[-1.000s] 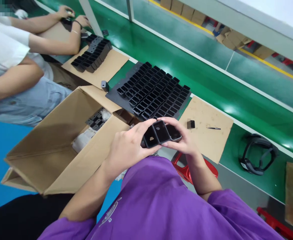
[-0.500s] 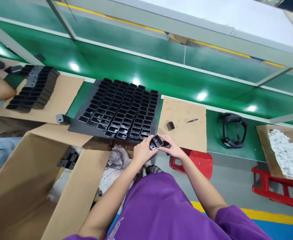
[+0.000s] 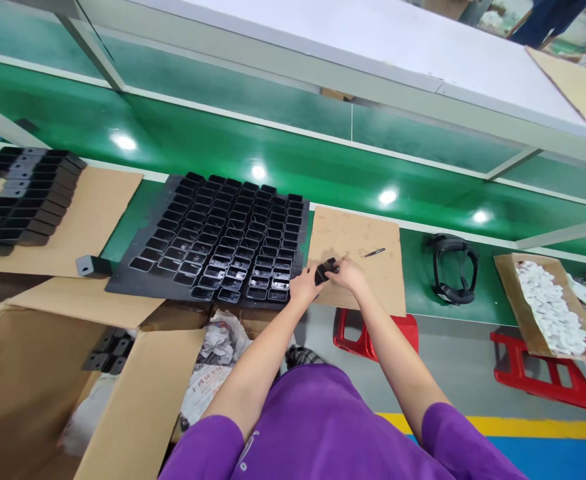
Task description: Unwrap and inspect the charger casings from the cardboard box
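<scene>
Small black rectangular boxes [image 3: 325, 271] are between my two hands, over the left front part of a cardboard sheet [image 3: 357, 233]. My left hand [image 3: 303, 287] is closed round their left side. My right hand [image 3: 351, 275] pinches the right side with its fingers. How many boxes are held is hard to tell. Just left of my hands, many open black boxes [image 3: 237, 233] stand in slanted rows on a dark mat [image 3: 137, 283]. A thin dark tool [image 3: 373, 253] lies on the cardboard sheet, right of my hands.
Left are stacked black boxes [image 3: 37, 193], a lone box [image 3: 93, 266] and a large open carton [image 3: 133, 400]. At right are a black headset [image 3: 455, 267] and a box of white pieces [image 3: 553, 307]. Red stools [image 3: 547, 373] stand below. A white shelf [image 3: 347, 47] runs above the bench.
The view has shifted, with my hands now over the cardboard sheet's front left. The loose black box that lay on that sheet is no longer seen there on its own; black boxes are between my hands.
</scene>
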Available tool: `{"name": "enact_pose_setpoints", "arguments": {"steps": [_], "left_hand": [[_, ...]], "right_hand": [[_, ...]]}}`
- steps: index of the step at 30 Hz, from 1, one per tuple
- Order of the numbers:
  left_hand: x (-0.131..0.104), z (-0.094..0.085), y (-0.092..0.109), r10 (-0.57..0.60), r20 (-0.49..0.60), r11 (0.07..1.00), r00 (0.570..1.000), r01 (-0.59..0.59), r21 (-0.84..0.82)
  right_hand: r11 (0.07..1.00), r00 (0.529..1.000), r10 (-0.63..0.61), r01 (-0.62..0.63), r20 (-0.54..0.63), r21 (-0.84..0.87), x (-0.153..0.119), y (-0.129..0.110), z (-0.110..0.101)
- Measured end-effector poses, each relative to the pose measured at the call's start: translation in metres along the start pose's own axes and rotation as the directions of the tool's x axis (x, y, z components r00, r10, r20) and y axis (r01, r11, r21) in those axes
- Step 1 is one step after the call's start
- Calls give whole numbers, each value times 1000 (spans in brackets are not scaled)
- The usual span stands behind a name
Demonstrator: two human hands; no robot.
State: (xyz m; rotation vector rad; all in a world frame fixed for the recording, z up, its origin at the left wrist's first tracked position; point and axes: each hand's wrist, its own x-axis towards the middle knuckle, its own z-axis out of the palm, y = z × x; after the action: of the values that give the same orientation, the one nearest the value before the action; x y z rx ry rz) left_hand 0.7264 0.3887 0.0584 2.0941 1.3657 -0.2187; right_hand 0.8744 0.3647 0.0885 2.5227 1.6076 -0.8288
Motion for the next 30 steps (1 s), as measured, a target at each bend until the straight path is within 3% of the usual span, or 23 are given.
{"name": "enact_pose_setpoints", "arguments": {"steps": [6,10,14,17,19,22,26,27,30], "left_hand": [[4,10,0,17,24,998,1000,-16,-58],[-10,6,3,1,-10,994,1000,-2,-114],[-49,-10,-9,-2,-96,976,995,-19,-216],[-97,-17,-41,-60,-189,944,980,-6,-330],[-133,-14,-71,-162,-239,909,957,51,-414],[-186,3,-113,-369,-263,830,892,188,-525],[-255,43,-144,-585,-254,707,771,330,-626],[-274,54,-146,-641,-240,658,729,363,-660],[-331,80,-139,-835,-177,422,520,401,-813]], "right_hand": [[983,998,44,-35,43,-179,7,-25,12],[971,999,37,-29,31,-238,4,-31,18],[967,1000,17,-11,22,-256,-3,-22,4],[967,999,-42,35,-24,-251,-7,-19,-17],[966,992,-114,97,-60,-238,-8,-34,-30],[935,946,-316,296,-79,-198,-8,-95,-32],[780,785,-619,610,-28,-137,-9,-226,-9],[738,744,-668,662,-10,-131,-8,-261,-3],[651,658,-752,748,22,-130,4,-353,6]]}}
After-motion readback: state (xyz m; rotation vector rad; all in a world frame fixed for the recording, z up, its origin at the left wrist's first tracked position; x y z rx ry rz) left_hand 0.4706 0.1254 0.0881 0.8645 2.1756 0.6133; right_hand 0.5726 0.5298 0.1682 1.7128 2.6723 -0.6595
